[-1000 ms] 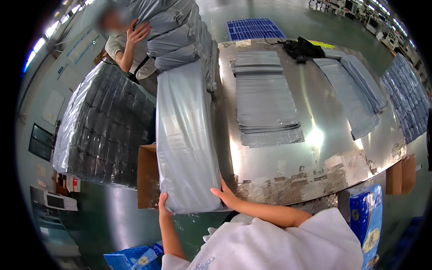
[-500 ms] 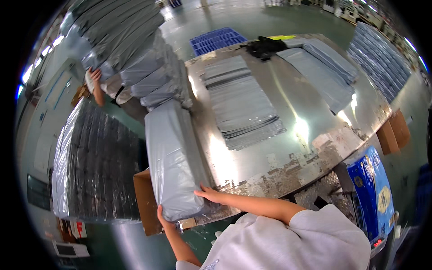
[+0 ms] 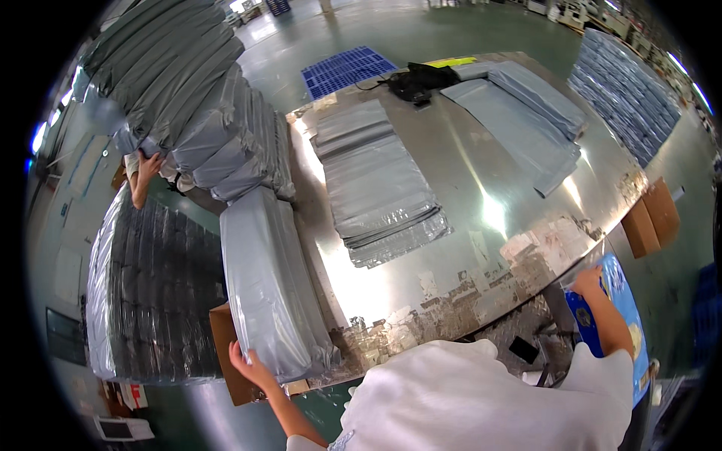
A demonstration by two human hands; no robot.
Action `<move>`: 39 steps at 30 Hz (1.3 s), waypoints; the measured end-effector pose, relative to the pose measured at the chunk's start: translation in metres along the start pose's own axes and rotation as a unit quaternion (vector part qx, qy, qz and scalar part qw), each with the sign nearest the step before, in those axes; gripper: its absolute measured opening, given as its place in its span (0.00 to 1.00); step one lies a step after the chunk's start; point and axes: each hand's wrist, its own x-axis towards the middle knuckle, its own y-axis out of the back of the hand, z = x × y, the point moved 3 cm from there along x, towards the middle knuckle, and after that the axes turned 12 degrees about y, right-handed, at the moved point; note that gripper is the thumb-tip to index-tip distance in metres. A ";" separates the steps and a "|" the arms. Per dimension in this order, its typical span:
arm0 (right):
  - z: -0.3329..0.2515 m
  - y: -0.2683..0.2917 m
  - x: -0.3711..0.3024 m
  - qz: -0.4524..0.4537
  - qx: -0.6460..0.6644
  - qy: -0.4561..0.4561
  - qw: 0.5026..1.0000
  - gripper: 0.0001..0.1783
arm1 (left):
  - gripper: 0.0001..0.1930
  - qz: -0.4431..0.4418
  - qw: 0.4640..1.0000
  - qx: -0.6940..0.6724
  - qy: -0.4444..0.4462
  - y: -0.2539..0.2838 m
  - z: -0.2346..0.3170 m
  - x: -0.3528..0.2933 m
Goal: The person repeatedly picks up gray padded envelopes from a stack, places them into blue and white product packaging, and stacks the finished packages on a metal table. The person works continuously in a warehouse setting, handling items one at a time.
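Note:
A grey plastic-wrapped bundle (image 3: 263, 278) lies lengthwise along the table's left edge, its near end toward me. My left hand (image 3: 254, 367) is at the bundle's near left corner, fingers spread; whether they touch the plastic is hard to tell. Out to the right, my right hand (image 3: 588, 281) is at the far end of a blue printed plastic bag (image 3: 618, 289) beside the table's near right edge. The right fingers look bent together, and what they hold, if anything, is hidden. Flat grey plastic bags (image 3: 383, 180) lie in a stack mid-table.
More grey bags (image 3: 519, 120) and a black cloth item (image 3: 421, 81) lie farther back on the metal table (image 3: 466, 218). Tall grey bundle stacks (image 3: 218, 128) rise at left, where another person's hand (image 3: 143, 174) touches one. Cardboard boxes (image 3: 653, 219) flank the table.
My right hand has left the grey bundle and moved far right to the blue bag. My left hand has shifted slightly left, its fingers spread. The view has turned a little.

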 end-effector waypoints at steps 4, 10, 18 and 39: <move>0.022 -0.086 0.076 -0.001 -0.044 0.038 0.998 0.18 | 0.17 -0.073 0.990 0.066 -0.097 -0.066 0.053 -0.037; -0.092 0.012 0.023 0.022 -0.155 0.427 0.891 0.12 | 0.16 -0.238 0.970 0.005 -0.048 -0.140 0.097 -0.093; -0.108 0.310 0.130 0.254 0.135 0.288 0.913 0.11 | 0.16 -0.556 0.821 -0.047 -0.121 -0.307 0.163 -0.223; -0.107 0.101 0.097 -0.073 0.947 0.192 0.247 0.27 | 0.44 -0.705 0.617 -0.214 0.277 -0.405 0.230 -0.315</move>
